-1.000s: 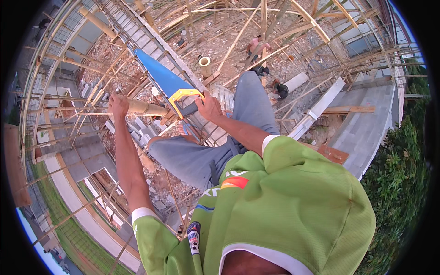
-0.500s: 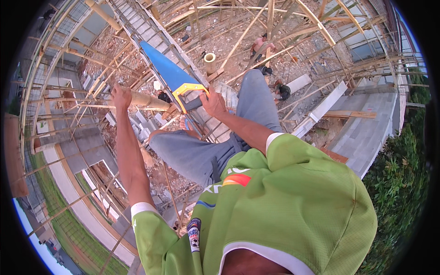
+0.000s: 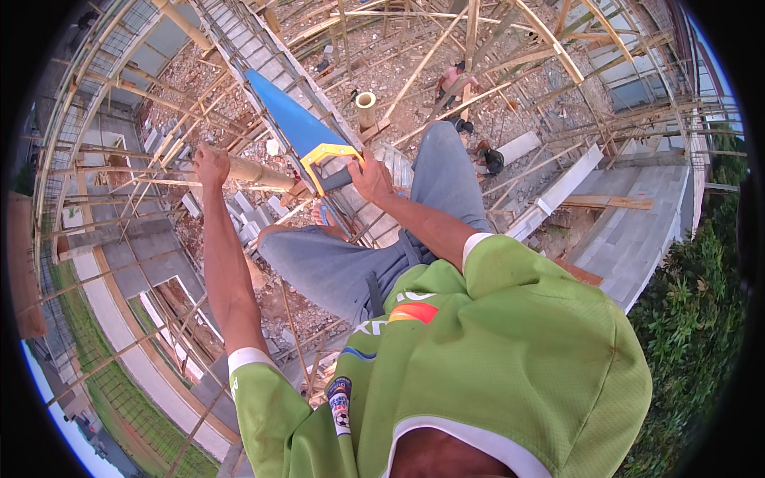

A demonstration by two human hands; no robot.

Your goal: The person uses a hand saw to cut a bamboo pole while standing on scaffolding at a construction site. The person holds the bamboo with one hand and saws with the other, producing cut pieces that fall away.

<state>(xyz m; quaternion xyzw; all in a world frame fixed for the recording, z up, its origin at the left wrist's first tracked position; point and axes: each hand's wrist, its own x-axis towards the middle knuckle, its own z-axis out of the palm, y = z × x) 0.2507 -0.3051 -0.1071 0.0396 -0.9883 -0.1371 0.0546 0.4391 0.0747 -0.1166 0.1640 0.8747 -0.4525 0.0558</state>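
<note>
My right hand [image 3: 373,180] is closed round the handle of a hand saw [image 3: 291,118] with a blue blade and a yellow and black grip. The blade points up and to the left, over a long rebar frame, and does not appear to be cutting anything. On the left, my left arm stretches forward, and my left hand [image 3: 211,166] is closed at the end of a thick bamboo pole [image 3: 261,173]. How far its fingers wrap the pole is partly hidden. My bent knees, in grey trousers, are spread beneath my arms.
Far below lies rubble-covered ground [image 3: 390,72]. A rebar cage [image 3: 267,52] runs up and away past the saw. Pale tube [image 3: 366,110] stands beyond my right hand. Timber poles [image 3: 426,60] cross ahead. Two people [image 3: 456,82] work below; a block wall [image 3: 629,239] stands right.
My hands and the saw stay almost still. A dark figure below, beside the bamboo pole, no longer shows. The person below right of my knee has shifted slightly.
</note>
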